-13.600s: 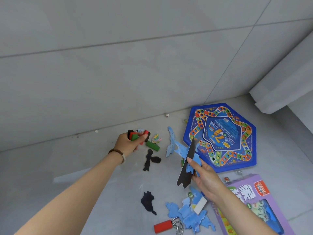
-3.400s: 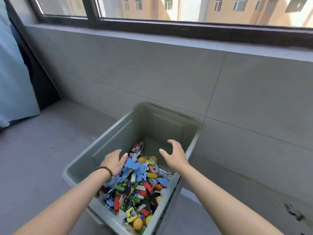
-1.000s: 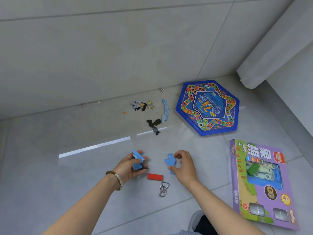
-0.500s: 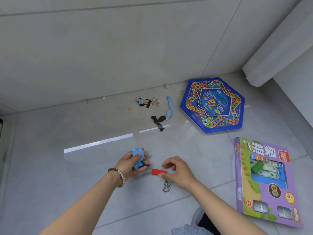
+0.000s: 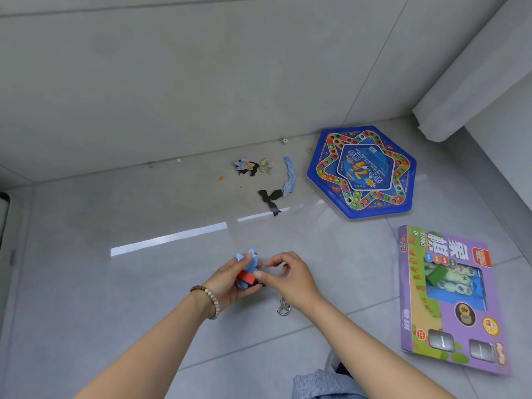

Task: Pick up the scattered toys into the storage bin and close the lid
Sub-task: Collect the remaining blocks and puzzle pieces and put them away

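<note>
Red block (image 5: 246, 277) and blue pieces (image 5: 248, 262) between hands, left (image 5: 227, 279) and right (image 5: 290, 279).

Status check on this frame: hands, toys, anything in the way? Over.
Left hand grips blue puzzle pieces and red block. Right hand fingertips at the block, grip unclear. Metal ring puzzle on floor below; storage bin out of view.

One left hand (image 5: 227, 280), one right hand (image 5: 289, 276). One hexagonal game board (image 5: 362, 174), one purple chess box (image 5: 443, 249), one red block (image 5: 246, 277), one metal ring puzzle (image 5: 283, 308), one die (image 5: 284, 141), one curved blue piece (image 5: 290, 175).
</note>
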`<action>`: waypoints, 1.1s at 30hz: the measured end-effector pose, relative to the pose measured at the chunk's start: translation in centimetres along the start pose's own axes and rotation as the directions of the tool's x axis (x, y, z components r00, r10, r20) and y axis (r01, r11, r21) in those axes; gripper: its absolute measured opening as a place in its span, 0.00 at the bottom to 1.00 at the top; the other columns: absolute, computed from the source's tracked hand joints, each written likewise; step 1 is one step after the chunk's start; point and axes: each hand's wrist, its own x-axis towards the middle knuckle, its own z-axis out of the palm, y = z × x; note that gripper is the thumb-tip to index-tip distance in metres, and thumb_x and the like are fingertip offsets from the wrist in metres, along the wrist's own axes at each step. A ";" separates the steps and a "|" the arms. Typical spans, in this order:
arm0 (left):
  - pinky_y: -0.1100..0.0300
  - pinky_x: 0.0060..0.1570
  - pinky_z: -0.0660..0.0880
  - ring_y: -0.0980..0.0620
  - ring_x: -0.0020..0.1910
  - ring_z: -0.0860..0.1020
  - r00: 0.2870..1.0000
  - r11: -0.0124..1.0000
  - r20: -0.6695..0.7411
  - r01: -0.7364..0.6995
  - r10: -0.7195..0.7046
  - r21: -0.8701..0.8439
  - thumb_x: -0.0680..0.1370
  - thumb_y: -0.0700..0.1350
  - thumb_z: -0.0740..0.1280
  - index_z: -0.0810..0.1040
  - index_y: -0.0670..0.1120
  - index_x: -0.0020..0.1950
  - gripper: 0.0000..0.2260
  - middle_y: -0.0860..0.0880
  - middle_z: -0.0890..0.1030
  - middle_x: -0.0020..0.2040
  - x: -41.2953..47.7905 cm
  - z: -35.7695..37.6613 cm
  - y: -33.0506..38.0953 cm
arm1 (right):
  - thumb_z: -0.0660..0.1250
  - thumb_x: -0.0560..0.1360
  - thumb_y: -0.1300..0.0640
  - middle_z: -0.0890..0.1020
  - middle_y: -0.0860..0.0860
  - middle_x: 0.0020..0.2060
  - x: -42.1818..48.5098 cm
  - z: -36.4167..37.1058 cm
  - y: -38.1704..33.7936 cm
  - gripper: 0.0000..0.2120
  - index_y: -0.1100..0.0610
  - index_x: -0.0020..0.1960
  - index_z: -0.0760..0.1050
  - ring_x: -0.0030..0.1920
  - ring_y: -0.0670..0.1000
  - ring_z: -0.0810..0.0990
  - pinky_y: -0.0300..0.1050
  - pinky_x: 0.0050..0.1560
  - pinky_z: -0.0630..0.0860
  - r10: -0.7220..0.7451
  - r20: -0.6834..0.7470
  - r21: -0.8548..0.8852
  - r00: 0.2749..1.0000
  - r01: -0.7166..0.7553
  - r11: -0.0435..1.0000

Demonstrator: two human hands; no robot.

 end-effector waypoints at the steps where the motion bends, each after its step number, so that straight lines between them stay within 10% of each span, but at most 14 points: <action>1: 0.58 0.36 0.81 0.52 0.36 0.82 0.999 1.000 -0.032 -0.025 0.025 -0.007 0.79 0.46 0.62 0.72 0.43 0.62 0.13 0.46 0.80 0.46 0.2 -0.1 -0.1 | 0.79 0.63 0.54 0.77 0.48 0.44 0.0 -0.6 0.6 0.12 0.47 0.38 0.76 0.40 0.46 0.72 0.30 0.42 0.69 0.024 -0.059 0.024 0.998 -0.023 0.999; 14: 0.60 0.29 0.80 0.51 0.32 0.83 0.983 0.995 -0.169 -0.057 0.071 0.085 0.79 0.43 0.63 0.73 0.42 0.60 0.11 0.45 0.81 0.46 -0.2 -1.9 -1.1 | 0.81 0.56 0.50 0.70 0.41 0.42 -2.9 -1.8 5.4 0.19 0.44 0.37 0.72 0.48 0.45 0.72 0.39 0.52 0.69 0.012 -0.059 -0.416 0.998 -0.035 0.909; 26: 0.54 0.35 0.82 0.44 0.44 0.80 0.996 0.999 -0.095 0.000 -0.004 -0.034 0.80 0.48 0.60 0.74 0.41 0.57 0.12 0.44 0.81 0.48 0.4 -0.2 0.6 | 0.72 0.71 0.63 0.80 0.53 0.33 0.9 -2.6 -0.3 0.07 0.57 0.36 0.76 0.33 0.46 0.78 0.32 0.32 0.73 0.318 0.045 0.321 0.947 -0.315 0.893; 33: 0.50 0.42 0.81 0.45 0.40 0.84 0.998 0.944 0.055 0.031 -0.013 -0.328 0.80 0.58 0.54 0.74 0.42 0.61 0.22 0.41 0.82 0.50 1.4 1.8 3.7 | 0.72 0.70 0.63 0.81 0.52 0.43 4.2 -1.7 -6.6 0.07 0.56 0.45 0.77 0.36 0.48 0.79 0.35 0.31 0.74 0.122 0.126 0.218 0.984 -0.148 0.965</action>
